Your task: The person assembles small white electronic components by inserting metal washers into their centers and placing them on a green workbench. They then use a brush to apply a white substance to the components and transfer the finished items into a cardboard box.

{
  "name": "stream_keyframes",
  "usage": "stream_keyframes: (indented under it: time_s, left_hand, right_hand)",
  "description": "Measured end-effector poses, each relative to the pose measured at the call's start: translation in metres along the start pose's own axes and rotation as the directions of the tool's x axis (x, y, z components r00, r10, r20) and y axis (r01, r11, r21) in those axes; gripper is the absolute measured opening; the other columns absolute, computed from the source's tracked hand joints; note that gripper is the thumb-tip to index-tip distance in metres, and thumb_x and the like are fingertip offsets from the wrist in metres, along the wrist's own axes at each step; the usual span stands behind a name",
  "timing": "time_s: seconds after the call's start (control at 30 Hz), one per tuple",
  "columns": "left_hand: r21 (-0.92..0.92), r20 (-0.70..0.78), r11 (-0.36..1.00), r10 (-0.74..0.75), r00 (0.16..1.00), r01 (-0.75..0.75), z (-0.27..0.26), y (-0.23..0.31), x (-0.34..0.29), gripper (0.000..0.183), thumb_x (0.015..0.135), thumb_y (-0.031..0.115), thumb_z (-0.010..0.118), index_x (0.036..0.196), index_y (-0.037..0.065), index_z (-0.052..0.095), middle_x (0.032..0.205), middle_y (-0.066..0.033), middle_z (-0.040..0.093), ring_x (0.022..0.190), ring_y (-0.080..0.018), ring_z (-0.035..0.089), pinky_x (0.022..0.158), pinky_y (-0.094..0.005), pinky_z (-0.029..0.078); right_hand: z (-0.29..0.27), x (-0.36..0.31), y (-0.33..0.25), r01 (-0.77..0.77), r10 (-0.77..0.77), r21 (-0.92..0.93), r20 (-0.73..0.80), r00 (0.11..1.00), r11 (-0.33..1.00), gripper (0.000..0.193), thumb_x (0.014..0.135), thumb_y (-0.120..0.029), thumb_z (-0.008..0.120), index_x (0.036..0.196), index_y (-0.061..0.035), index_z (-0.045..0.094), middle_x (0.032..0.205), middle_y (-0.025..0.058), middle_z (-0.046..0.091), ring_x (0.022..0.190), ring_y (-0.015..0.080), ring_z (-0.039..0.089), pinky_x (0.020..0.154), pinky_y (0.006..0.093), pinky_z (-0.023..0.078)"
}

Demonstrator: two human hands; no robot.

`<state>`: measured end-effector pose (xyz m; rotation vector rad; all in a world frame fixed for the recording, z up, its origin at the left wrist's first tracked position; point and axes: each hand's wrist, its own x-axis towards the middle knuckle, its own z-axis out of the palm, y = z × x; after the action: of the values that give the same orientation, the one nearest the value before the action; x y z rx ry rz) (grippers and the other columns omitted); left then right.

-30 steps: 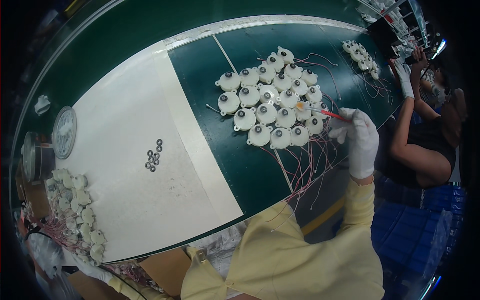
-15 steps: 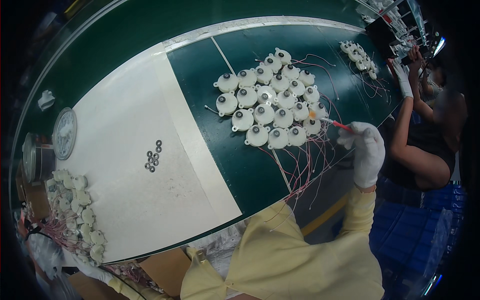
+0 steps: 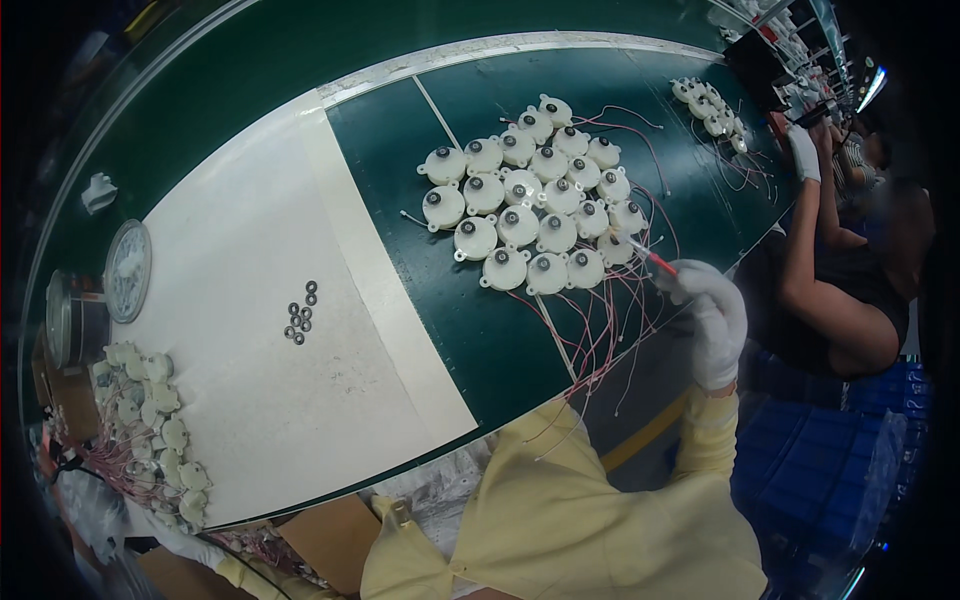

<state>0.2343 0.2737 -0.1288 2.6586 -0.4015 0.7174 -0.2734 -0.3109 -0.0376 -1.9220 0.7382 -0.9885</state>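
Note:
In my white-gloved right hand [image 3: 712, 318] is a small brush with a red handle [image 3: 660, 264], gripped between thumb and fingers. Its pale tip touches or hovers just above a motor at the right side of a cluster of round white geared motors [image 3: 547, 272]. Most of them have a dark round piece on top, and their pink and white wires trail toward me. My left hand [image 3: 185, 541], also gloved, is low at the far left by the table edge, beside a heap of similar motors [image 3: 173, 433]. Its fingers cannot be made out.
Several small black rings [image 3: 301, 313] lie on the white sheet [image 3: 245, 250]. Left of them are a metal can [image 3: 70, 318], a round lid [image 3: 129, 270] and crumpled white tissue [image 3: 98, 193]. Another motor group [image 3: 708, 106] sits far right, near a co-worker's gloved hand [image 3: 803, 152].
My right hand has moved left and slightly down with the brush, whose tip now points at a slightly lower, nearer spot among the motors. The whole view has shifted slightly.

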Motion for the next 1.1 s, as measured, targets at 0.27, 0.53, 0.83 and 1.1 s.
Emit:
stream_keyframes:
  time_s: [0.27, 0.53, 0.83, 1.1]
  left_hand:
    - [-0.022, -0.052, 1.0, -0.006, 0.999, 0.005, 0.005, -0.004, 0.002, 0.043, 0.093, 0.013, 0.042, 0.134, 0.0, 0.049, 0.133, -0.0172, 0.052, 0.121, -0.0317, 0.051, 0.103, -0.0376, 0.038]
    - [-0.002, -0.025, 1.0, -0.023, 0.999, 0.023, 0.005, -0.011, 0.001, 0.043, 0.096, 0.017, 0.039, 0.134, 0.001, 0.048, 0.134, -0.0164, 0.052, 0.121, -0.0309, 0.051, 0.102, -0.0376, 0.038]
    - [-0.07, -0.027, 0.996, -0.052, 0.998, 0.05, 0.002, 0.004, 0.001, 0.042, 0.094, 0.013, 0.04, 0.134, 0.0, 0.049, 0.134, -0.0168, 0.052, 0.12, -0.0303, 0.051, 0.101, -0.0367, 0.039]
    - [-0.133, -0.048, 0.99, -0.061, 0.997, 0.054, -0.001, 0.029, -0.003, 0.042, 0.094, 0.013, 0.043, 0.134, 0.0, 0.048, 0.134, -0.0159, 0.052, 0.121, -0.0303, 0.05, 0.101, -0.0371, 0.04]
  right_hand:
    - [0.001, -0.004, 0.005, -0.02, 0.019, 0.02, 0.036, 0.999, 1.0, 0.025, 0.083, -0.002, 0.046, 0.101, 0.0024, 0.061, 0.108, 0.0178, 0.062, 0.078, 0.0153, 0.056, 0.069, 0.0254, 0.044]
    - [0.003, -0.002, 0.012, 0.004, -0.003, -0.027, 0.008, 1.0, 1.0, 0.027, 0.079, 0.001, 0.045, 0.101, 0.0018, 0.062, 0.107, 0.017, 0.062, 0.076, 0.0141, 0.055, 0.068, 0.0247, 0.044]
    - [-0.002, 0.002, -0.003, 0.008, -0.01, -0.033, -0.065, 0.998, 0.999, 0.027, 0.079, 0.003, 0.045, 0.099, 0.003, 0.063, 0.101, 0.0166, 0.063, 0.078, 0.0164, 0.06, 0.067, 0.0244, 0.044]
    - [-0.001, 0.017, -0.031, 0.004, -0.007, -0.165, -0.02, 1.0, 0.986, 0.026, 0.074, 0.004, 0.047, 0.092, 0.0032, 0.065, 0.088, 0.0149, 0.065, 0.074, 0.0161, 0.061, 0.061, 0.0241, 0.043]
